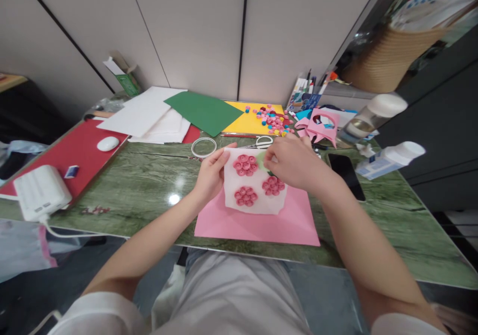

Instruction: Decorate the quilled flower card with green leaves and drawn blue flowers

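Note:
My left hand (pixel 212 172) grips the upper left edge of a white sheet of paper (pixel 261 204), thumb on its front. Three clusters of coiled pink paper flowers are on the sheet: one upper left (pixel 245 165), one lower left (pixel 245 196) and one at the right (pixel 273 186). At the sheet's upper right, the bent fingers of my right hand (pixel 287 158) pinch at a light green paper piece (pixel 261 161), with a bit of dark green below. A pink sheet (pixel 257 228) lies under the white one. Behind it are scissors (pixel 264 141), partly hidden.
Many small paper coils (pixel 274 122) lie on yellow paper (pixel 239 124). Nearby are green paper (pixel 203 111), white sheets (pixel 144 111) and a tape roll (pixel 203 147). A phone (pixel 346 176) and two bottles (pixel 390 161) (pixel 369 118) stand right; a power bank (pixel 43 192) sits left.

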A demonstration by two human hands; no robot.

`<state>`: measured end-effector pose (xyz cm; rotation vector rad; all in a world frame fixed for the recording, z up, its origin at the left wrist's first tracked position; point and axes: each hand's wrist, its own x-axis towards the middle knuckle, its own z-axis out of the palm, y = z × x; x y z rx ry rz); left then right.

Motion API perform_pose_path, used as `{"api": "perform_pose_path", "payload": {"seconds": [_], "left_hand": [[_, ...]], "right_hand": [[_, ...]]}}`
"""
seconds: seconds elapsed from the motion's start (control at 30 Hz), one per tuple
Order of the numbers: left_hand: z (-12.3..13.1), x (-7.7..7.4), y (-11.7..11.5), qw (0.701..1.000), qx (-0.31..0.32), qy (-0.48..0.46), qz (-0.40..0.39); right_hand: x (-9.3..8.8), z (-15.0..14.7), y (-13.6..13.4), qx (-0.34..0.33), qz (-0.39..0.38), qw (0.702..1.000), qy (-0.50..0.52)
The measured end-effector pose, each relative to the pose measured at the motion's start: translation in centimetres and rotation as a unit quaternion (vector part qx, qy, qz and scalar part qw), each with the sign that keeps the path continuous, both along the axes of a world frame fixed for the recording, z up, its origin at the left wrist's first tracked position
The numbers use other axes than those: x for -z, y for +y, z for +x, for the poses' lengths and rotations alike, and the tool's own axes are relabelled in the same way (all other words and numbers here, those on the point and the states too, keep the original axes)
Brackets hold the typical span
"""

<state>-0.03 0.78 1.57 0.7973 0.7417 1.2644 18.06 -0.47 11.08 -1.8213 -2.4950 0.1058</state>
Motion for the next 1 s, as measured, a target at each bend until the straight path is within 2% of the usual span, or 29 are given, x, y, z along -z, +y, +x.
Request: {"api": "perform_pose_path", "payload": {"seconds": [0.3,1.0], "left_hand": [[0.04,-0.04,0.02,1.0,0.001,-0.002,-0.005],[0.15,-0.14,-0.03,1.0,0.004,-0.001,-0.027]], "right_hand": [[0.24,0.04,-0.01,0.005,0.019,1.0,-0.014],[0.36,0.23,0.08,-0.003,-0.009,1.0,-0.004]]}}
